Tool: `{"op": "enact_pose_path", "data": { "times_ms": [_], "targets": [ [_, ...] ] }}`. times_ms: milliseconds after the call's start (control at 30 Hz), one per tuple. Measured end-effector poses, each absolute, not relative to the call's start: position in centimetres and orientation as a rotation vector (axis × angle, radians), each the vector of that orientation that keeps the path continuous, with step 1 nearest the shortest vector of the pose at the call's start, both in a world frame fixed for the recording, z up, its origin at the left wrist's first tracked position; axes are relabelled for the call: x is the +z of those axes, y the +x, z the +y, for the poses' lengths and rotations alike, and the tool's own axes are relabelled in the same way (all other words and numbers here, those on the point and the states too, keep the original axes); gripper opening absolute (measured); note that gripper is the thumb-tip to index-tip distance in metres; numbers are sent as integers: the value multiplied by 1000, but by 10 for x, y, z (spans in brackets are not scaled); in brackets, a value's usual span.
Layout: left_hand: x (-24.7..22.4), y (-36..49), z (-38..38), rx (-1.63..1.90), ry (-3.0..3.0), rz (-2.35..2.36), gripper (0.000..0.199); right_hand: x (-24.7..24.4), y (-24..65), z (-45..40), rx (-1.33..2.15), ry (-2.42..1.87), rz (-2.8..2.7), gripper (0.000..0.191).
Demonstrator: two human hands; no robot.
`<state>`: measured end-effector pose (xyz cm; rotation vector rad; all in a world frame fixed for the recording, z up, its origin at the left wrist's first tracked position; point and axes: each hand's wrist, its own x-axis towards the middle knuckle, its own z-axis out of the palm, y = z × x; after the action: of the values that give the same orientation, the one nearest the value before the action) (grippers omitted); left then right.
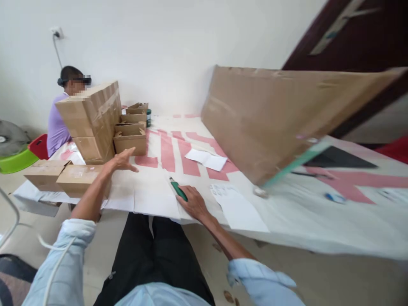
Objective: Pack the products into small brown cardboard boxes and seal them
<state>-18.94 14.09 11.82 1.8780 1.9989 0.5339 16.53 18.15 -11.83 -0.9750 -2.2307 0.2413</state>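
My right hand (193, 203) is closed around a green-handled utility knife (179, 190), its pale tip pointing away from me over the white table cover. My left hand (123, 160), fingers spread, hovers in front of an open small cardboard box (130, 139) and holds nothing. Whether its fingertips touch that box I cannot tell. Just behind my left forearm are two low closed cartons (81, 175) at the table's near edge. A printed white sheet (240, 208) lies right of my right hand, and a folded white paper (206, 159) lies farther back.
Tall stacked cartons (95, 123) stand at left, with a person in a purple top (59, 121) behind them. A large tilted cardboard box (270, 119) takes up the right side. A black flat sheet (341, 157) and a small blue-and-white item (335, 198) lie beyond it.
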Motion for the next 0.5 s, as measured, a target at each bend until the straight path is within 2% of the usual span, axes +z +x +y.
{"op": "enact_pose_path", "data": {
  "times_ms": [200,500],
  "targets": [
    [149,-237,90,-26,2108,2035,134,-101,159,180,221,-1119,-2235,37],
    [153,-273,61,-409,2044,2140,140,-99,163,189,180,-1392,-2065,41]
  ]
}}
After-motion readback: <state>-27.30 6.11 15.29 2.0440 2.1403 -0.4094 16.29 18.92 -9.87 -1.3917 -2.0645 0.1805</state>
